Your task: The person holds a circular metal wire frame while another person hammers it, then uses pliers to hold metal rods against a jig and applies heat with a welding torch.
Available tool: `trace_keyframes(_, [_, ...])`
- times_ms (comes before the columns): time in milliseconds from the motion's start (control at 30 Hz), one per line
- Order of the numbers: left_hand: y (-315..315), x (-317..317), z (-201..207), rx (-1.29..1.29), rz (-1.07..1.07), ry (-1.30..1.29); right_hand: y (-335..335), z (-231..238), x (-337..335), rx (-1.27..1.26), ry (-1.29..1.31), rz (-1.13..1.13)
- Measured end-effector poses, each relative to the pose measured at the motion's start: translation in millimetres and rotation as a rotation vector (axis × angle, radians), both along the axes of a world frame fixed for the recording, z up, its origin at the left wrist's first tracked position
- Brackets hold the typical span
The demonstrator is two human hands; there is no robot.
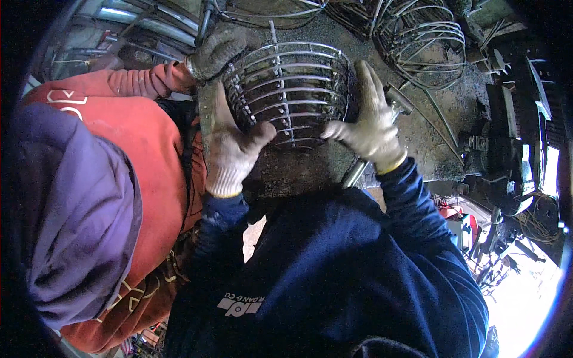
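A curved cage of metal rods (282, 89) rests on the dark work table between my hands. Its crosswise bars bow outward, and one long rod runs lengthwise over them. My left hand (230, 146), in a pale knit glove, lies along the cage's left side with its fingers stretched and thumb pointing inward. On the opposite side, my right hand (371, 125) is likewise gloved, fingers extended and thumb toward the near end. Both hands are open; whether they touch the bars is hard to tell. Beside my right hand is a hammer (399, 99), its handle partly hidden beneath that hand.
To the left stands a co-worker in a red sweatshirt (143, 149), whose gloved hand (218, 53) is near the cage's far left corner. More bent rod frames (430, 45) lie at the far right. Dark machinery (507, 143) lines the right side. A thin rod (441, 125) crosses the table.
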State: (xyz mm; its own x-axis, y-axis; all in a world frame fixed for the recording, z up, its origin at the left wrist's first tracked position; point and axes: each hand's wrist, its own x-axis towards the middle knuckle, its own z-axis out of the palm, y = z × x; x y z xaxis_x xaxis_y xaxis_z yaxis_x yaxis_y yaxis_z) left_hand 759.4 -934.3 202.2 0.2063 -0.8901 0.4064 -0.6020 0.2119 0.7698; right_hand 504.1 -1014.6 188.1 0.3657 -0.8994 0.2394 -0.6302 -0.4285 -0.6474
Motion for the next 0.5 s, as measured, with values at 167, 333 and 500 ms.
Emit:
trace_keyframes(167, [-10,11,-16,0.125,-0.072,0.093,-32,-8,-4,0.193,0.105,0.172])
trace_keyframes(333, [-11,25,-19,0.134,-0.127,-0.269,-34,-14,-3,0.252,0.126,0.188])
trace_keyframes(500, [-6,29,-29,0.114,-0.05,-0.311,-34,-9,-10,0.144,0.198,0.235])
